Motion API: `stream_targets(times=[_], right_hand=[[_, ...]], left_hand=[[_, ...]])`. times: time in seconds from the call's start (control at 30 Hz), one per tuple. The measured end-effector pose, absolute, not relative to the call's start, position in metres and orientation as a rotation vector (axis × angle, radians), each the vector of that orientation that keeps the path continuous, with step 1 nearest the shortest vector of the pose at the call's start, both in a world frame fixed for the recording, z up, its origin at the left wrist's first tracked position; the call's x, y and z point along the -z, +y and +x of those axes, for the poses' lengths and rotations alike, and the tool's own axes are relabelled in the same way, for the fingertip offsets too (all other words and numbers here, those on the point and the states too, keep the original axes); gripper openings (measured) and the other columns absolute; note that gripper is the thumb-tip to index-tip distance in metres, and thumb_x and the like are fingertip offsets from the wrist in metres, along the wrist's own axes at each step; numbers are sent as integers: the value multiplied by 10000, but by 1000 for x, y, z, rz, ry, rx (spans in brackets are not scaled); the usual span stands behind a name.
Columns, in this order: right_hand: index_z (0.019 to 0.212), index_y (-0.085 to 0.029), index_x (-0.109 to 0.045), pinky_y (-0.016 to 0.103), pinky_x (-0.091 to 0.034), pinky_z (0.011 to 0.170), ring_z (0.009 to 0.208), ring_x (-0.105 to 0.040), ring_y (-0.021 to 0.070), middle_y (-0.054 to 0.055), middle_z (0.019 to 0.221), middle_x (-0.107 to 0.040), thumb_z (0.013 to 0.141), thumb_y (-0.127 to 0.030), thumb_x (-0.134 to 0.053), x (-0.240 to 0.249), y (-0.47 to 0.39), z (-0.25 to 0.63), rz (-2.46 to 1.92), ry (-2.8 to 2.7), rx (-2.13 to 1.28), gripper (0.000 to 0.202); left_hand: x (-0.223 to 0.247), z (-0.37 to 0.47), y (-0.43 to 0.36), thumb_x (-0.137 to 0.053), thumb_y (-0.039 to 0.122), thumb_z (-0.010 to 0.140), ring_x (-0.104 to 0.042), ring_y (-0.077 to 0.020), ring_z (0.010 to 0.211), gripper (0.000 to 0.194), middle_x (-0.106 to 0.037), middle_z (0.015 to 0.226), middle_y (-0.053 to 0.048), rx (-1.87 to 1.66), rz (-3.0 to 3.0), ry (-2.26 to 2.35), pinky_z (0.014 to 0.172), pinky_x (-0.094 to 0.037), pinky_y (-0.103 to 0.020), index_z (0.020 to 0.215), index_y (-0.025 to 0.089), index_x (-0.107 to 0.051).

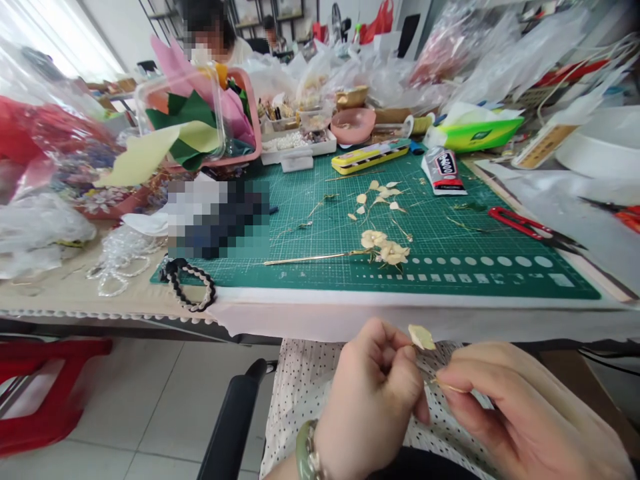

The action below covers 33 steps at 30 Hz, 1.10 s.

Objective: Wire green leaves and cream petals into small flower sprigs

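Note:
Above my lap, my left hand (375,393) is closed in a pinch below a pale cream artificial petal (421,337). Just to its right, my right hand (520,400) pinches a thin gold strand (449,385), thread or wire, I cannot tell which. Between the two hands the strand's far end is hard to make out. On the green cutting mat (300,233) beyond lies a hairpin (310,259) with cream fabric flowers (386,248) at its right end. Behind it is a sprig of loose cream petals (383,193) on fine stems.
Red-handled snips (525,225), a glue tube (443,172) and a yellow tin case (371,157) rest on the mat. Left are a dark braided loop (190,285) and clear bead strands (125,257). A chair armrest (235,420) stands left of my lap. Another person sits behind the table.

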State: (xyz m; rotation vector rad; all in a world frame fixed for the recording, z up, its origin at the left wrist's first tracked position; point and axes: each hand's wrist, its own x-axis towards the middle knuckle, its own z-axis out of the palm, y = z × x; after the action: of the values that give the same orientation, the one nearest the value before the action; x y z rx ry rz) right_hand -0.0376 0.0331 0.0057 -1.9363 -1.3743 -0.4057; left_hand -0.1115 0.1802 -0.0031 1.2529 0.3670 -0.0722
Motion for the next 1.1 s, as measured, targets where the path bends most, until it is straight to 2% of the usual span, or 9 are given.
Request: stream_targets(times=[0.1, 0.2, 0.3, 0.37, 0.57, 0.73, 0.9, 1.1], right_hand=[[946, -254, -622, 162, -517, 676, 713, -670, 81, -13, 830, -660, 1097, -228, -425, -9, 27, -33, -2032, -1392, 312, 249], [985, -258, -630, 186, -535, 672, 702, -693, 99, -16, 837, -696, 1097, -234, -430, -10, 24, -31, -2099, -1349, 318, 230], [1073, -224, -627, 216, -552, 755, 723, -699, 121, -2, 872, -724, 1097, -237, -454, -8, 25, -34, -2143, -1296, 388, 175], [1143, -197, -632, 234, -538, 827, 813, -701, 134, 23, 955, -729, 1094, -197, -464, -6, 26, -36, -2158, -1308, 431, 176], [1170, -140, -654, 262, -487, 895, 941, -639, 152, 58, 1027, -678, 1079, -109, -494, 0, 26, -39, -2168, -1353, 495, 187], [1134, -110, -663, 289, -488, 849, 917, -619, 171, 76, 1000, -681, 1068, -82, -505, 0, 27, -38, -2157, -1401, 574, 173], [1124, -77, -671, 306, -489, 882, 927, -626, 182, 94, 994, -692, 1040, -54, -552, 0, 28, -37, -2147, -1424, 612, 147], [1115, -120, -670, 269, -537, 842, 864, -674, 156, 66, 952, -720, 1010, -27, -592, 1, 28, -41, -2103, -1312, 693, 161]], left_hand=[[8, -110, 184, -595, 376, 956, -553, -107, 535, 208, -657, 571, 17, 84, 1213, 324, 619, -450, -232, 890, 216, -479], [9, -109, 187, -572, 342, 975, -590, -127, 591, 170, -731, 655, -39, 119, 1247, 313, 699, -473, -279, 893, 204, -513], [7, -110, 186, -520, 296, 995, -618, -137, 631, 142, -771, 705, -68, 157, 1300, 334, 741, -469, -297, 889, 201, -522], [7, -112, 186, -497, 301, 1008, -625, -141, 644, 154, -786, 726, -77, 162, 1315, 341, 748, -465, -300, 894, 201, -525], [9, -113, 185, -485, 338, 1020, -657, -164, 694, 179, -783, 700, -68, 162, 1286, 331, 843, -484, -355, 917, 204, -543], [10, -112, 184, -483, 351, 1021, -646, -162, 664, 186, -772, 676, -58, 157, 1267, 339, 844, -495, -371, 921, 207, -544], [9, -113, 182, -502, 324, 1018, -656, -155, 688, 165, -760, 675, -42, 140, 1289, 348, 842, -507, -351, 903, 210, -532], [11, -114, 177, -649, 489, 969, -539, -87, 509, 336, -615, 552, 38, 21, 1176, 260, 601, -446, -212, 867, 198, -514]])
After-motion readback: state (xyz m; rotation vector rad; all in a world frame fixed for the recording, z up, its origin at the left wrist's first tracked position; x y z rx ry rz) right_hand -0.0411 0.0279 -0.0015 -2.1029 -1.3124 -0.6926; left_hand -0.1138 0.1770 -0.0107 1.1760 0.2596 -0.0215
